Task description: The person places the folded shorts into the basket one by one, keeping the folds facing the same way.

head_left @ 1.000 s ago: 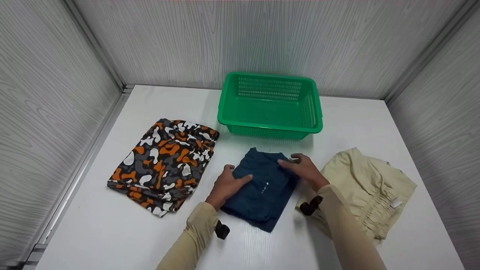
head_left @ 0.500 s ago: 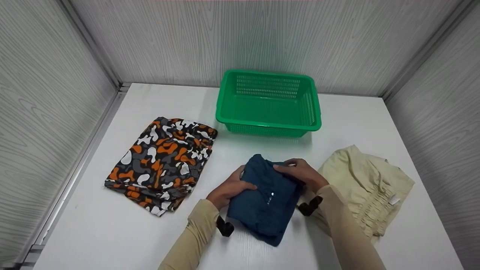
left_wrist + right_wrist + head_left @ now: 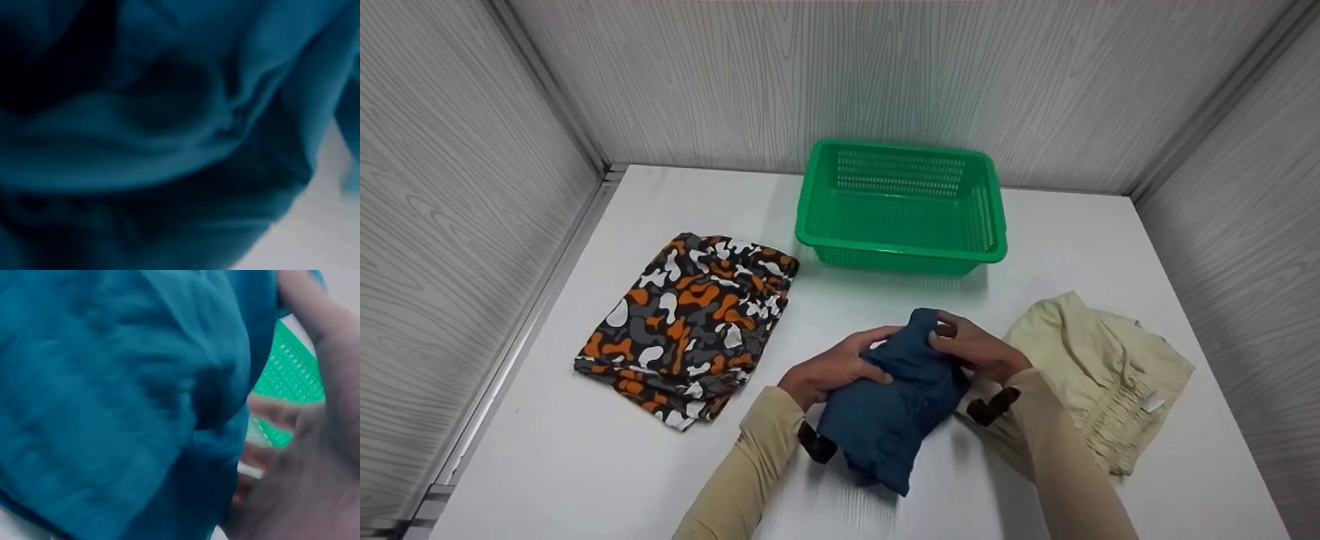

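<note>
A folded dark-blue garment [image 3: 885,424] is held up between both hands at the middle of the table in the head view; its exact kind does not show. On its left side my left hand [image 3: 840,369] grips it, thumb on top and fingers behind the cloth. My right hand [image 3: 981,352] pinches its upper right corner. Blurred blue cloth [image 3: 135,163] fills the left wrist view, where no hand can be made out. In the right wrist view, the right hand [image 3: 315,455] has its thumb against the blue cloth [image 3: 112,416] and its fingers partly hidden behind.
A green plastic basket [image 3: 900,259] stands at the back of the white table [image 3: 585,465]. To the left lies a folded camouflage-print garment [image 3: 682,330] in orange, black and white. A beige garment [image 3: 1087,367] with a gathered waistband lies under the right forearm's side.
The blue garment has been lifted and bunched, its upper part turned to the right. My left hand has moved right and closed round its edge; the right hand has shifted only slightly.
</note>
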